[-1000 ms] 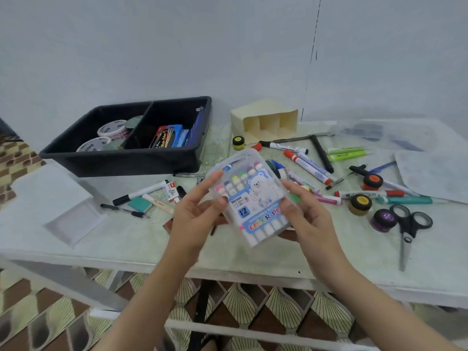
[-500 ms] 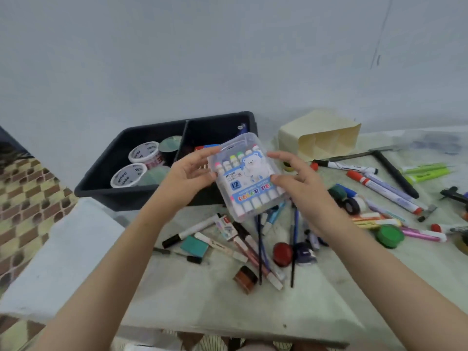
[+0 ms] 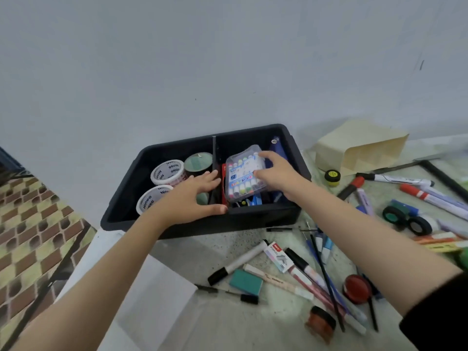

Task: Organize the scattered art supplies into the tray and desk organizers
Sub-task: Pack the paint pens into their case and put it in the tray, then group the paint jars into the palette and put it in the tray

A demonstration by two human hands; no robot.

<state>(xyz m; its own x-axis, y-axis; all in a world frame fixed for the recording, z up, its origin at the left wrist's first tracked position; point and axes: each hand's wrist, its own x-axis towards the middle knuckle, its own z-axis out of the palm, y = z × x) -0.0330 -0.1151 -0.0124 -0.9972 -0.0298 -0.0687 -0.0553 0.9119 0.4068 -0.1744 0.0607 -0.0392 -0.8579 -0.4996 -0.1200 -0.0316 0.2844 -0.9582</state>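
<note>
Curled round the right edge of the marker case [image 3: 240, 173], my right hand [image 3: 278, 174] pinches it, forefinger on the far corner and thumb on the printed face. My left hand [image 3: 192, 198] holds nothing: its fingers lie straight and spread, their tips at the divider [image 3: 214, 153], with the thumb on the near rim of the tray [image 3: 266, 216].

The case sits in the tray's right compartment, on or just above a red box [image 3: 223, 183]; I cannot tell whether its full weight is down. It lies to the left of my right palm, between my two hands, with the left hand just across the divider. Its long axis runs from near to far, the far end leaning slightly right, and the markers inside run the same way. The face tilts up toward me, near edge lower. I judge the release falls to the right hand, along that axis.
</note>
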